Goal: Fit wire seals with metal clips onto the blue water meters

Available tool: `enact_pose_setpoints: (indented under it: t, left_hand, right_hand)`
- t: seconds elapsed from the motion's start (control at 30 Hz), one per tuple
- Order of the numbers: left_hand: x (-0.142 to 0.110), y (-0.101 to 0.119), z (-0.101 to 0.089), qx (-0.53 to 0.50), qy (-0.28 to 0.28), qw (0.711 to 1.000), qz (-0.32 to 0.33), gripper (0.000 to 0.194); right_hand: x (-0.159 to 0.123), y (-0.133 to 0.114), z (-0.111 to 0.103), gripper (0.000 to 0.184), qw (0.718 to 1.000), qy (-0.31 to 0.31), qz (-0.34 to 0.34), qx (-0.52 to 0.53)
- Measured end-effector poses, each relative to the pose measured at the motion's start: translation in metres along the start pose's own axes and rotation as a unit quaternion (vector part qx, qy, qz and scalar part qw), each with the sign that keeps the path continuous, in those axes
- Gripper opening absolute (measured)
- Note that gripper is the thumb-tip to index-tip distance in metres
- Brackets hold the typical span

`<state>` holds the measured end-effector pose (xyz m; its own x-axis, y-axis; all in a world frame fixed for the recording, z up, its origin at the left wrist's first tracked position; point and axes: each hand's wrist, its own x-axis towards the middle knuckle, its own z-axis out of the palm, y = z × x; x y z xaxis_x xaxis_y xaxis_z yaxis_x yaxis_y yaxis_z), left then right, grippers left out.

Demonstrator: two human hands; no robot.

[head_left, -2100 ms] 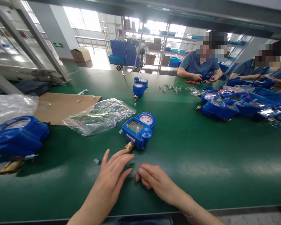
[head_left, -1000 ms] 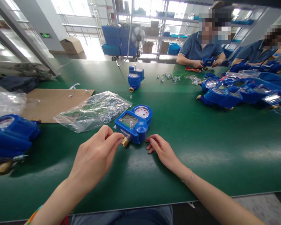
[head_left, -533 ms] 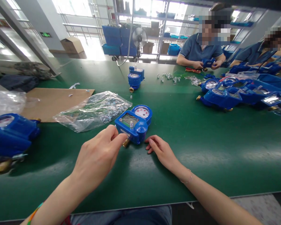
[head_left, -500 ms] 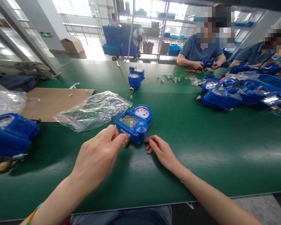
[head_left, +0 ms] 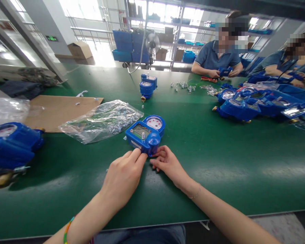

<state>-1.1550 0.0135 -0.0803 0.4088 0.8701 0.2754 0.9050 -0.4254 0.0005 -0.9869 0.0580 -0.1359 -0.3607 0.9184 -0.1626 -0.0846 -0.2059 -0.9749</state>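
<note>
A blue water meter (head_left: 139, 133) lies on the green table in front of me, with a round dial, a rectangular display window and a small clear-and-metal piece (head_left: 143, 136) standing on it. My left hand (head_left: 124, 174) is closed, its thumb and fingers pinched at the meter's near end, covering the brass pipe end there. What exactly lies between the fingertips is hidden. My right hand (head_left: 169, 166) is at the near right corner, fingers loosely curved and apart, the fingertips touching or very near the housing. Nothing shows in its grasp.
A clear bag of small parts (head_left: 104, 118) lies on the left beside a cardboard sheet (head_left: 63, 105). Other blue meters stand at the left edge (head_left: 12, 145), farther back (head_left: 146, 88) and piled at right (head_left: 244, 105). Loose small metal parts (head_left: 184, 85) lie near co-workers across the table.
My left hand has moved right along the meter's near side, now hiding the brass end. My right hand has shifted slightly left, closer to the left one. The meter has barely moved.
</note>
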Motion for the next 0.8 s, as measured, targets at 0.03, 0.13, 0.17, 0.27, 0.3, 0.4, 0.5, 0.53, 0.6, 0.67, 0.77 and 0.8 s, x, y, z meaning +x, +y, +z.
enact_pose_setpoints:
  t: [0.03, 0.13, 0.17, 0.27, 0.3, 0.4, 0.5, 0.53, 0.6, 0.67, 0.77, 0.8]
  left_hand:
    - [-0.001, 0.004, 0.006, -0.016, 0.008, 1.0, -0.018, 0.02]
    - [-0.004, 0.012, 0.017, -0.065, 0.026, 0.995, -0.069, 0.02]
    - [-0.006, 0.012, 0.019, -0.081, 0.02, 0.993, -0.089, 0.021]
    - [-0.015, 0.003, 0.02, -0.149, -0.034, 0.98, -0.13, 0.024]
    - [-0.021, -0.003, 0.02, -0.183, -0.054, 0.972, -0.135, 0.025]
    - [-0.039, -0.019, 0.022, -0.319, -0.081, 0.931, -0.158, 0.023]
    - [-0.055, -0.025, 0.026, -0.45, -0.099, 0.857, -0.232, 0.024]
    - [-0.059, -0.024, 0.027, -0.492, -0.104, 0.825, -0.258, 0.025]
    - [-0.065, -0.02, 0.029, -0.569, -0.099, 0.758, -0.304, 0.028]
    - [-0.068, -0.013, 0.03, -0.619, -0.073, 0.702, -0.345, 0.029]
    - [-0.07, -0.006, 0.032, -0.647, -0.031, 0.659, -0.382, 0.025]
    - [-0.07, -0.005, 0.032, -0.655, -0.022, 0.651, -0.382, 0.022]
  right_hand:
    - [0.001, 0.0, 0.004, 0.04, 1.0, 0.002, 0.011, 0.023]
    - [0.005, -0.004, 0.008, 0.04, 0.999, 0.0, 0.034, 0.032]
    - [0.005, -0.007, 0.005, 0.035, 0.999, -0.003, 0.044, 0.01]
    - [0.0, -0.02, -0.019, 0.014, 0.988, -0.038, 0.084, -0.123]
    - [-0.003, -0.025, -0.028, 0.011, 0.978, -0.055, 0.095, -0.175]
    - [-0.021, -0.036, -0.048, 0.013, 0.958, -0.108, 0.123, -0.236]
    - [-0.04, -0.034, -0.04, 0.016, 0.965, -0.152, 0.193, -0.096]
    - [-0.044, -0.029, -0.032, 0.023, 0.962, -0.16, 0.218, -0.029]
    - [-0.05, -0.018, -0.012, 0.034, 0.955, -0.153, 0.241, 0.086]
    - [-0.051, -0.007, 0.009, 0.039, 0.955, -0.123, 0.219, 0.155]
    - [-0.048, 0.004, 0.03, 0.034, 0.976, -0.055, 0.132, 0.161]
    - [-0.047, 0.006, 0.034, 0.032, 0.984, -0.029, 0.1, 0.142]
